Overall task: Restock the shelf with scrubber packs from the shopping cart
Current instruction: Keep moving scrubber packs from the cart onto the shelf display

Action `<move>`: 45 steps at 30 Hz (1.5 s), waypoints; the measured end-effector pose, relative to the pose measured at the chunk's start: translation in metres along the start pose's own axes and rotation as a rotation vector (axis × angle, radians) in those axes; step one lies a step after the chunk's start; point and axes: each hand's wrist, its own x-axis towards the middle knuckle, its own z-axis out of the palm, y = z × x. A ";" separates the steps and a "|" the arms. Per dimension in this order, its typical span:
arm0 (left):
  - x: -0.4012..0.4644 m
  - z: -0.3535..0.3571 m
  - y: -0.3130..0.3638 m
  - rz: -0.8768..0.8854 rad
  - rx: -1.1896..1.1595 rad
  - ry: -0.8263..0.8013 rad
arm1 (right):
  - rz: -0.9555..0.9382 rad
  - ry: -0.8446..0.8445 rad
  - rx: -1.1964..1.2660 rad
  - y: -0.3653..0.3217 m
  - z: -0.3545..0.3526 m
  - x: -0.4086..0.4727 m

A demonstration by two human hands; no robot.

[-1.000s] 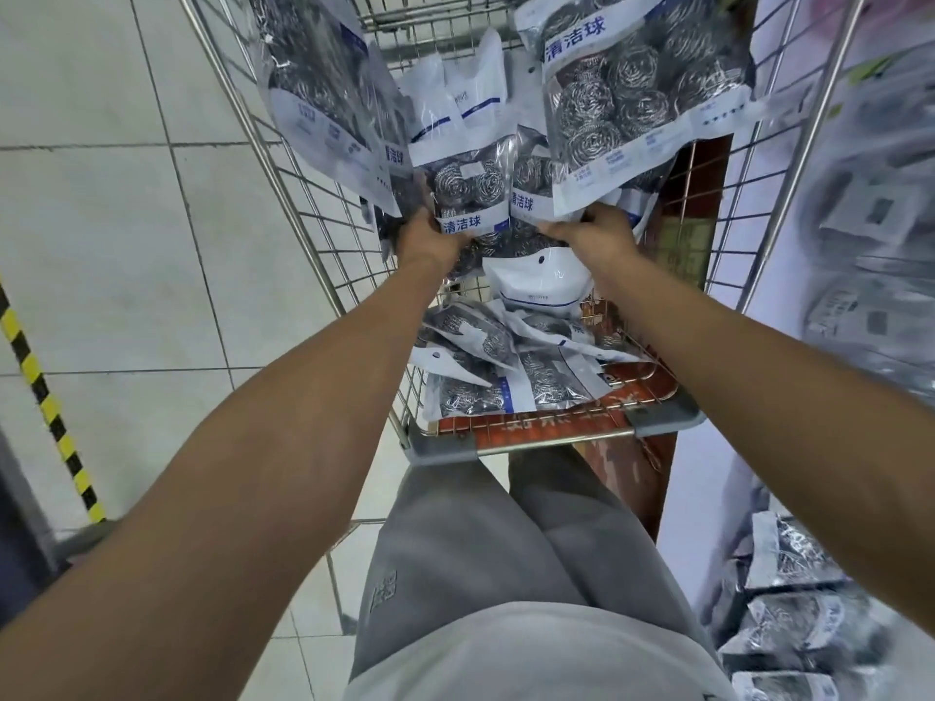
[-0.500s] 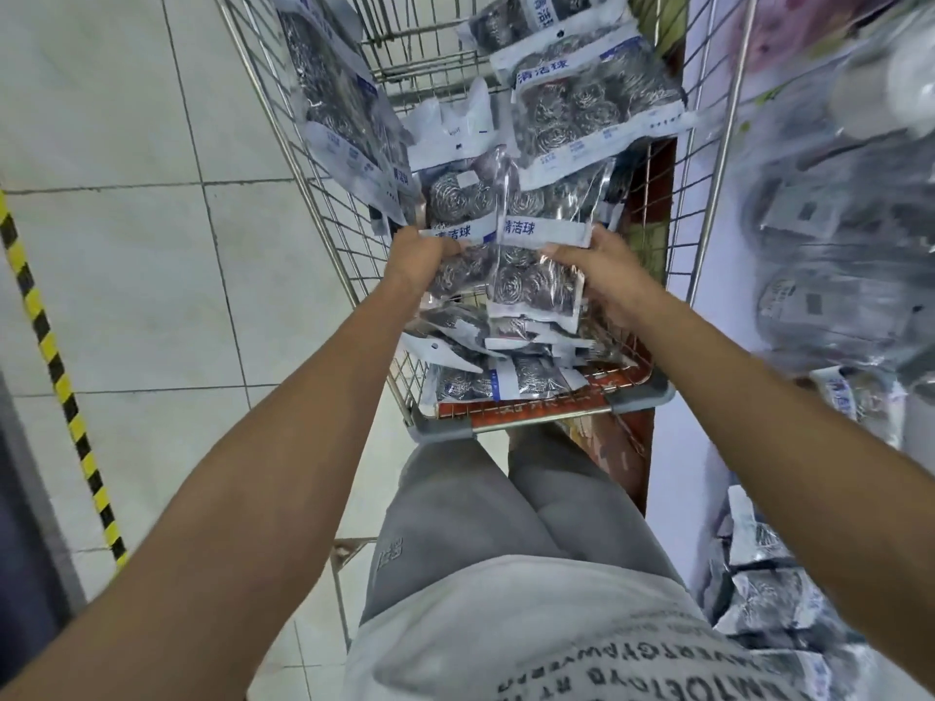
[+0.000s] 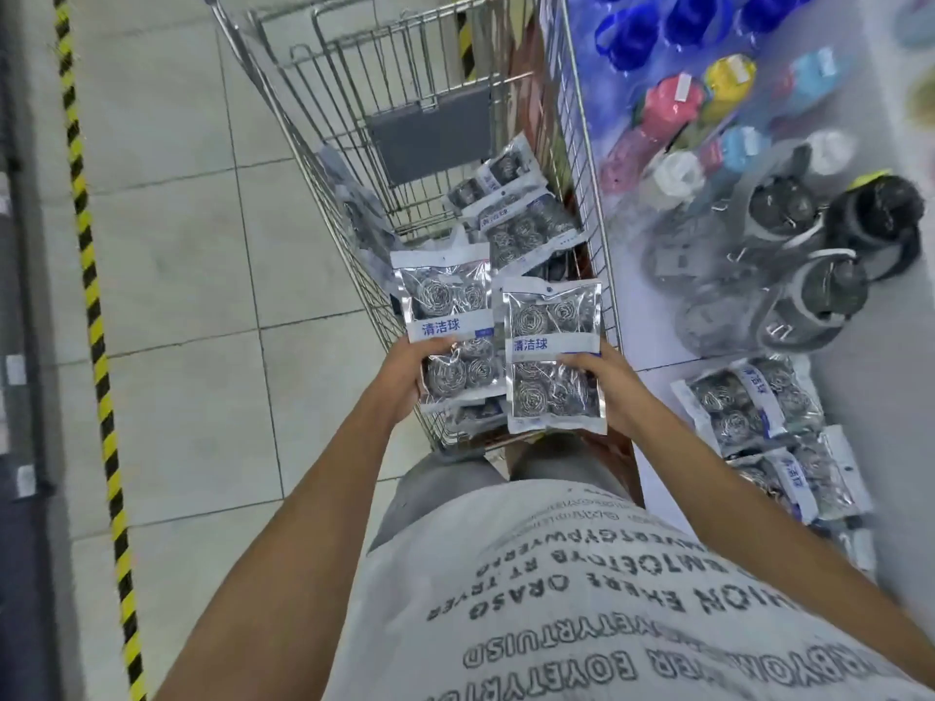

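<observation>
Currently left hand (image 3: pixel 405 376) is gripping one scrubber pack (image 3: pixel 448 321), right hand (image 3: pixel 614 387) is gripping another pack (image 3: pixel 554 354), both over the shopping cart (image 3: pixel 354 159). Risk: slick foil slipping from thumb pinches while swinging toward the shelf (image 3: pixel 652 387).

Silver, blue and white packs, and a bright shelf

The two held scrubber packs (image 3: pixel 445 321) (image 3: pixel 554 354) are clear with shiny silver balls inside, white edges, and a white band with blue letters. The shopping cart (image 3: pixel 405 93) is silver wire with a grey flap. The floor (image 3: pixel 192 275) has pale grey tiles with a yellow and black striped line (image 3: pixel 98 346). The shelf (image 3: pixel 860 397) is pale, almost white. On it are dark blue cups (image 3: pixel 652 27), pink, yellow and light blue bottles (image 3: pixel 708 108), and black and grey jugs (image 3: pixel 830 255). The shirt (image 3: pixel 582 599) is light grey with dark grey letters.
</observation>
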 end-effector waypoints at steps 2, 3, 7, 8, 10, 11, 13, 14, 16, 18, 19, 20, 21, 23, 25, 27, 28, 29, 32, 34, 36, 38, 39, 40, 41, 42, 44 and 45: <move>-0.015 0.000 -0.006 0.000 -0.011 -0.049 | -0.058 0.030 0.060 0.007 -0.006 -0.024; -0.021 -0.001 -0.010 -0.007 -0.011 -0.074 | -0.083 0.048 0.109 0.012 -0.009 -0.035; -0.041 -0.001 -0.025 0.004 0.030 -0.212 | -0.139 0.106 0.353 0.044 -0.014 -0.080; -0.045 0.001 -0.026 0.004 0.049 -0.236 | -0.164 0.138 0.387 0.051 -0.015 -0.091; -0.053 0.007 -0.030 0.018 0.091 -0.256 | -0.219 0.190 0.401 0.069 -0.016 -0.113; -0.057 0.012 -0.032 0.021 0.120 -0.254 | -0.241 0.206 0.393 0.079 -0.019 -0.123; -0.062 0.025 -0.036 0.007 0.168 -0.264 | -0.243 0.270 0.420 0.098 -0.024 -0.144; -0.064 0.032 -0.039 -0.004 0.199 -0.268 | -0.244 0.302 0.461 0.109 -0.027 -0.152; -0.069 0.051 -0.042 -0.020 0.264 -0.274 | -0.229 0.360 0.532 0.132 -0.034 -0.167; -0.074 0.072 -0.049 -0.031 0.326 -0.305 | -0.205 0.413 0.634 0.152 -0.044 -0.181; -0.077 0.084 -0.052 -0.035 0.361 -0.328 | -0.201 0.433 0.688 0.161 -0.050 -0.189; -0.079 0.096 -0.056 -0.027 0.399 -0.348 | -0.186 0.467 0.728 0.170 -0.057 -0.196; -0.079 0.107 -0.061 -0.020 0.432 -0.367 | -0.177 0.494 0.749 0.180 -0.064 -0.202; -0.084 0.133 -0.072 -0.016 0.490 -0.390 | -0.183 0.554 0.800 0.199 -0.077 -0.215; -0.094 0.161 -0.083 -0.034 0.533 -0.433 | -0.178 0.602 0.851 0.217 -0.093 -0.230; -0.101 0.187 -0.096 -0.060 0.574 -0.469 | -0.158 0.624 0.914 0.235 -0.110 -0.245; -0.102 0.199 -0.103 -0.070 0.595 -0.478 | -0.148 0.637 0.940 0.242 -0.117 -0.253; -0.102 0.210 -0.110 -0.084 0.624 -0.482 | -0.147 0.650 0.959 0.249 -0.125 -0.261; -0.106 0.242 -0.128 -0.132 0.700 -0.499 | -0.175 0.662 0.968 0.269 -0.149 -0.275; -0.107 0.258 -0.137 -0.129 0.732 -0.490 | -0.188 0.668 0.992 0.277 -0.163 -0.276; -0.105 0.271 -0.141 -0.120 0.760 -0.487 | -0.166 0.667 1.032 0.282 -0.174 -0.272; -0.100 0.284 -0.142 -0.137 0.770 -0.498 | -0.151 0.659 1.023 0.282 -0.185 -0.265; -0.098 0.290 -0.140 -0.152 0.763 -0.496 | -0.145 0.663 1.008 0.282 -0.191 -0.260; -0.095 0.296 -0.137 -0.163 0.752 -0.491 | -0.133 0.664 0.987 0.281 -0.196 -0.255; -0.090 0.302 -0.133 -0.166 0.746 -0.488 | -0.128 0.656 0.977 0.281 -0.202 -0.246; -0.084 0.308 -0.129 -0.165 0.754 -0.486 | -0.126 0.642 0.974 0.281 -0.208 -0.238; -0.072 0.320 -0.120 -0.162 0.792 -0.492 | -0.098 0.628 0.971 0.277 -0.219 -0.222; -0.064 0.328 -0.116 -0.157 0.812 -0.490 | -0.088 0.622 0.968 0.270 -0.223 -0.215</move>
